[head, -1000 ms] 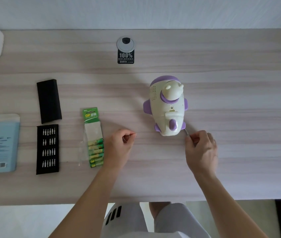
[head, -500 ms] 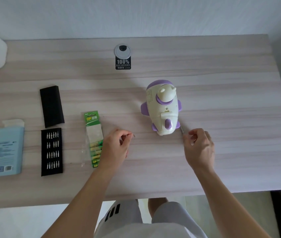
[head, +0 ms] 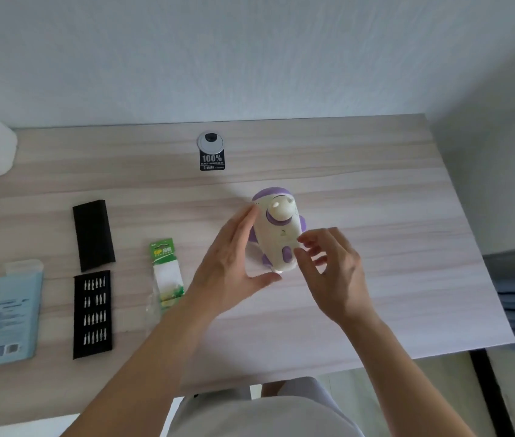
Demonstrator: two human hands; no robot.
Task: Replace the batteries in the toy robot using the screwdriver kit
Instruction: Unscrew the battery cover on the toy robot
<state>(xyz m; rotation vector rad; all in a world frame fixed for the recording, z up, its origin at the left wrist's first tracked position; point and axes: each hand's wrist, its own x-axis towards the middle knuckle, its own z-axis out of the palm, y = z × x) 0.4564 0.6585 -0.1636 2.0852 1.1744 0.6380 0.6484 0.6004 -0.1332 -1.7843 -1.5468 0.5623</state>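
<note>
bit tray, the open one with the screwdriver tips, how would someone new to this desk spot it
Start at the wooden desk and go to its left part, between the pale blue box and the green battery pack. The bit tray is the black strip nearer the person. Unlike the plain black cover just beyond it, it shows four rows of small silver bits.
</note>
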